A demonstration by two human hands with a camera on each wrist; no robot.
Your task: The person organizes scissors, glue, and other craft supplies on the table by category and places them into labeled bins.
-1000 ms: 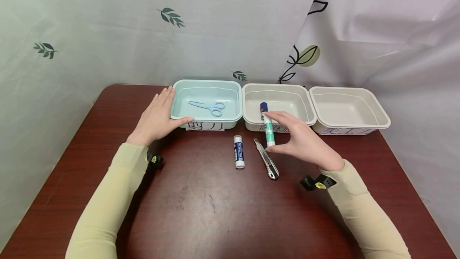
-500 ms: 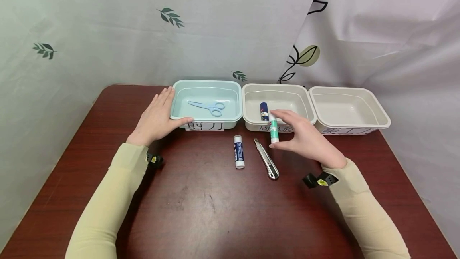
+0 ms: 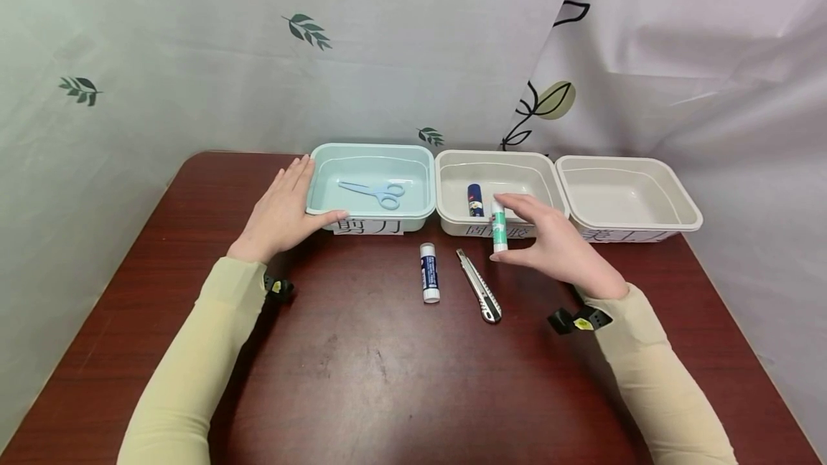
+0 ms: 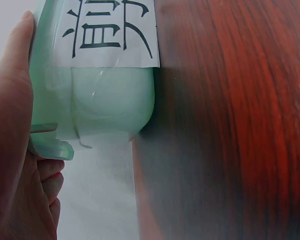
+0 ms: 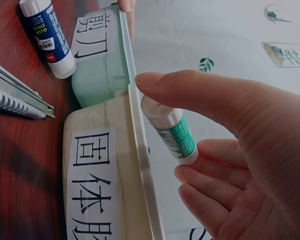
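Your left hand (image 3: 278,210) is spread, touching the blue box (image 3: 413,163) at its rim. Just right of it, scissors (image 3: 371,191) lie inside that box. Farther right, a blue-and-white glue stick (image 3: 429,275) and a utility knife (image 3: 479,287) lie on the tabletop (image 3: 388,393), left of your right hand (image 3: 558,239). A dark-blue stick (image 3: 474,199) lies in the middle box (image 3: 517,178). Your right hand pinches a green-and-white glue stick (image 3: 500,229) near that box's front rim; beyond it, rightward, stands a beige box (image 3: 607,192).
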